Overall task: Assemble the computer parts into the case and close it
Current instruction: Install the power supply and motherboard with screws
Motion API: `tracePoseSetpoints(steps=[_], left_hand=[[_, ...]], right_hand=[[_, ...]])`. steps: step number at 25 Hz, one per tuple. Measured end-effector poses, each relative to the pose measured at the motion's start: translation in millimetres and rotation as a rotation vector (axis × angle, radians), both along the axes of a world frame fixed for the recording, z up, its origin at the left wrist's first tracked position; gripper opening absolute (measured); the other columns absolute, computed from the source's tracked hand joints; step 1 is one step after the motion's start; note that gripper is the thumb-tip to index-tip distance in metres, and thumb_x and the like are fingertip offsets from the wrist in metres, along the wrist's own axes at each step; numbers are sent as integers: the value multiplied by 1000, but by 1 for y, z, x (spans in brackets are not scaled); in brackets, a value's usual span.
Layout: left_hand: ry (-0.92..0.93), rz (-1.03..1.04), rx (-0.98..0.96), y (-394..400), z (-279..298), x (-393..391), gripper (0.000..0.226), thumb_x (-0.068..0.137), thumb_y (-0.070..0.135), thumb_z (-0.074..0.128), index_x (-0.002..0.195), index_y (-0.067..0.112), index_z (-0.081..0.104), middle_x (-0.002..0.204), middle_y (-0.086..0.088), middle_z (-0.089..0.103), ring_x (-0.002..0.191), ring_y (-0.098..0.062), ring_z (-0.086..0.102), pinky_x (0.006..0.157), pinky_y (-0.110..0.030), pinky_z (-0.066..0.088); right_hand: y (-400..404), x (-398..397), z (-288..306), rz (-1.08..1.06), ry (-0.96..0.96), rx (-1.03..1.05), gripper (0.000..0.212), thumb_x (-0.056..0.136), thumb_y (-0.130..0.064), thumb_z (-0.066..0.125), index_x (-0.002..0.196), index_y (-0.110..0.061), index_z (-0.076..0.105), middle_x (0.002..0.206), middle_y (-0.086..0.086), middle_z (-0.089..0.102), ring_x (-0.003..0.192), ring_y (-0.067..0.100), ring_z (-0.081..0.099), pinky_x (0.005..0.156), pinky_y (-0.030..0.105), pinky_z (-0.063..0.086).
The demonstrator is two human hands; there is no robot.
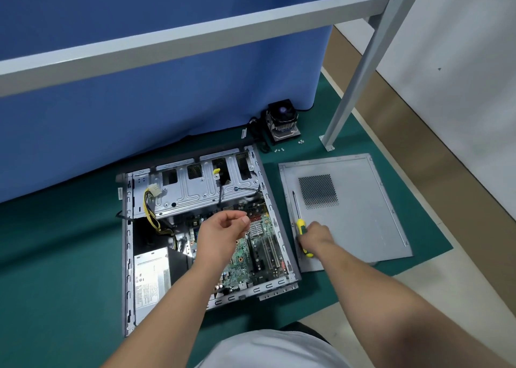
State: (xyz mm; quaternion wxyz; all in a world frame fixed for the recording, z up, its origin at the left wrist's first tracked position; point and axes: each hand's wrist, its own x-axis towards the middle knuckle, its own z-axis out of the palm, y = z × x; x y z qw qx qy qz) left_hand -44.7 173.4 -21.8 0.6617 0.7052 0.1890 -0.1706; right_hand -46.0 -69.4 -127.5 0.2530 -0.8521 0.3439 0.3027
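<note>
The open computer case (128, 256) lies flat on the green mat, with the green motherboard (259, 253), the power supply (150, 275) and the drive cage (195, 189) inside. My left hand (223, 228) hovers over the motherboard, thumb and fingers pinched together; whether they hold anything I cannot tell. My right hand (314, 237) grips the handle of a yellow and green screwdriver (300, 225) that lies on the grey side panel (354, 217), right of the case. A CPU cooler with fan (282, 122) stands at the back beside the blue screen.
Small screws (279, 149) lie on the green mat (55, 256) near the cooler. A blue partition (139, 88) stands behind the case. A grey metal frame leg (343, 110) stands at the back right, and a rail crosses overhead. The mat's edge runs right of the panel.
</note>
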Motion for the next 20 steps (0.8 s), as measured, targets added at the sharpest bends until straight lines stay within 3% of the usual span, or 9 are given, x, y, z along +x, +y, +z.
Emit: tracePoseSetpoints(steps=[5,7,9,12,15,20], left_hand=[[51,43,-31,4,-4,-2,5,89,14,78,93,17,78,86,-4,78,88,-22,75,85,-35,60],[63,71,-78,8,-4,-1,5,91,12,75,93,15,78,88,-7,78,89,-24,75,83,-35,61],[93,130,-207,13,-3,2,8,92,6,71,98,7,76,92,-13,78,93,-27,75,78,-27,60],[144,228,-407,24,3,8,16,95,2,65,110,-1,69,103,-19,76,99,-28,74,78,-25,60],[146,339,-581,37,8,10,20,98,3,62,117,-3,63,112,-21,74,107,-29,73,83,-28,60],[171,500,-854,63,7,4,18,104,5,50,122,1,54,123,-23,70,112,-35,70,82,-38,61]], right_hand=[[8,-6,-7,46,-57,-24,37,92,-7,59,129,-6,51,127,16,57,115,33,60,87,32,48],[1,-4,1,-43,-125,113,26,92,-9,60,118,-9,58,117,14,64,106,31,63,88,35,54],[-2,0,21,-174,-312,272,17,95,-14,63,111,-18,58,112,8,67,98,26,67,87,41,58],[6,8,67,-265,-601,591,17,101,-14,61,113,-27,62,107,3,65,82,19,70,77,36,61],[18,5,107,17,-630,736,27,98,-18,65,112,-41,71,83,-1,69,70,13,64,66,27,55],[42,-1,137,292,-474,761,29,96,-25,71,113,-48,74,74,-1,68,68,17,57,64,33,46]])
